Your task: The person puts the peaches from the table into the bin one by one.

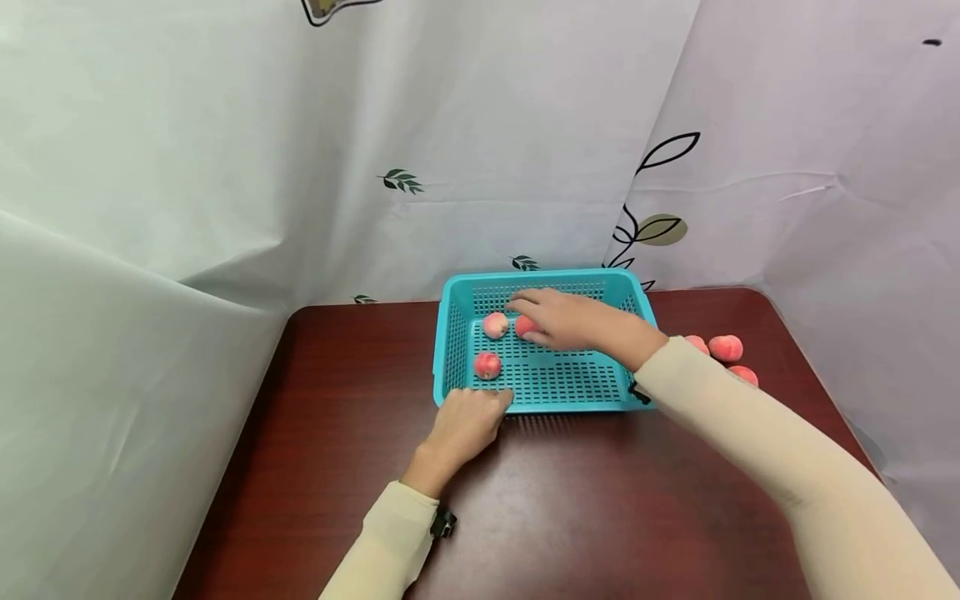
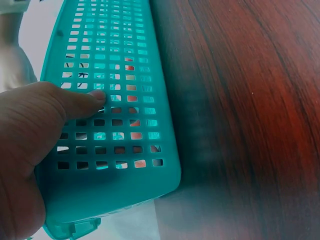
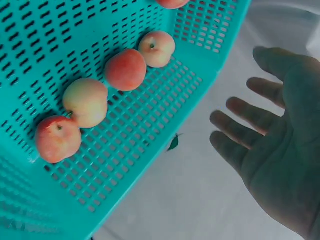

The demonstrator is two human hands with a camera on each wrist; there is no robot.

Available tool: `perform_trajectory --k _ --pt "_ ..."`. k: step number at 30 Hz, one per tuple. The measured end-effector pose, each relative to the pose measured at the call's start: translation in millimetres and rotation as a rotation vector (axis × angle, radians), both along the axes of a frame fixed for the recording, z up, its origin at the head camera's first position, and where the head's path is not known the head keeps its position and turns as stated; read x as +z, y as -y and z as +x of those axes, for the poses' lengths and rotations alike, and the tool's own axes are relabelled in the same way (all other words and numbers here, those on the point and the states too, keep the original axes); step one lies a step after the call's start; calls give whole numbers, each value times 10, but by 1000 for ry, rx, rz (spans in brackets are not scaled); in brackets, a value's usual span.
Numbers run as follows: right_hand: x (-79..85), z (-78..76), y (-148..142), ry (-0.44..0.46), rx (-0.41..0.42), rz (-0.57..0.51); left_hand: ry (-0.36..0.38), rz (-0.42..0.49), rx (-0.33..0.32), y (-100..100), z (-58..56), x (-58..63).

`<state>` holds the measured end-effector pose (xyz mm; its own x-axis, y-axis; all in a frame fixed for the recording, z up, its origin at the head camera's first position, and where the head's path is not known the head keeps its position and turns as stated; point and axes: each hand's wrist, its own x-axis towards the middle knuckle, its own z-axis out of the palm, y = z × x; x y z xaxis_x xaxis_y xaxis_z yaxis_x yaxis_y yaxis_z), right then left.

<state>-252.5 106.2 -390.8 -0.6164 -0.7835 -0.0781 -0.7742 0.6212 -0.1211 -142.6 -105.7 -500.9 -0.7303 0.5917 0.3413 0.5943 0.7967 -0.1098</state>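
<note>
A turquoise plastic basket [image 1: 570,406] with perforated walls stands at the back of the table. My left hand [image 1: 468,421] grips its front rim near the left corner; in the left wrist view the thumb [image 2: 82,103] lies against the outer wall. Over the basket is my right hand [image 1: 566,319], which in the right wrist view has spread fingers [image 3: 250,112] and holds nothing. Several peaches lie inside the basket, including a red peach [image 1: 487,365] near the left front, a paler peach [image 1: 495,325] behind it, and one partly covered by my right hand.
More peaches [image 1: 726,347] lie on the table right of the basket, partly hidden by my right sleeve. A white sheet [image 1: 480,208] with leaf prints hangs behind the dark red wooden table [image 1: 345,417].
</note>
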Motion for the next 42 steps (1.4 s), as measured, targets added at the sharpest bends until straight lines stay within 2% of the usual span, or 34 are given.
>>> perform_trajectory --k 5,10,13,26,32,37,42 --pt "-42 112 -242 -103 -44 -54 -17 -4 -6 12 -13 -11" --pt "-142 229 -419 -211 -50 -48 -28 8 -17 21 -14 -21" --pt "-191 316 -514 -244 -84 -36 -30 19 -24 17 -11 -23" --pt "-444 643 -1058 -290 -293 -118 -4 10 -7 -8 -4 2" --pt "-500 802 -1291 -314 -378 -174 -3 0 3 4 -4 10" --pt "-548 925 -1505 -301 -467 -209 -4 0 -1 4 -9 10" --pt "-650 1015 -1755 -250 -535 -261 -3 13 -8 -2 -7 -3"
